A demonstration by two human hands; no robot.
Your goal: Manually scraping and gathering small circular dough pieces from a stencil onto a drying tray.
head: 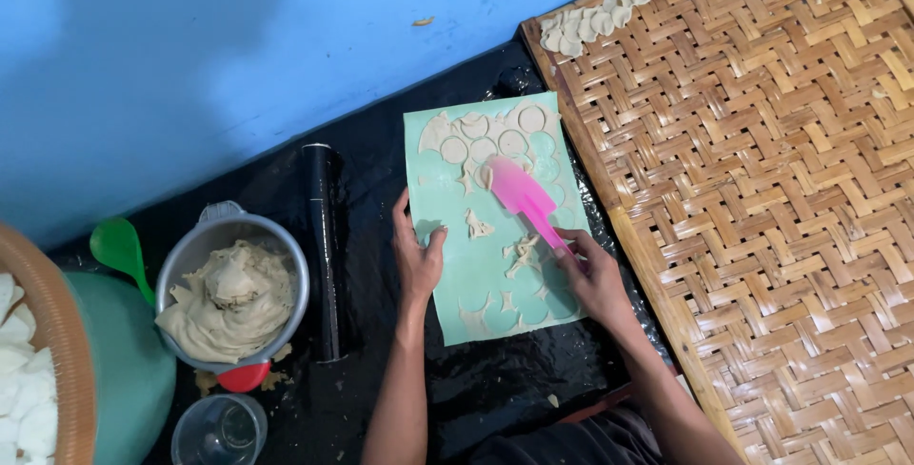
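Note:
A pale green mat (447,289) lies on black plastic sheeting, with thin rolled dough on it cut into circles (531,119) and ragged leftover scraps (478,227). My left hand (417,254) presses flat on the mat's left edge, fingers apart. My right hand (592,275) grips the handle of a pink spatula (522,194), whose blade lies on the dough near the mat's middle, just below the cut circles.
A black rolling pin (325,246) lies left of the mat. A metal bowl of dough (233,298), a green scoop (119,248), a clear cup (219,430) and a basket-rimmed green tub (124,370) stand at left. A woven bamboo tray (762,217) with dough circles (609,13) fills the right.

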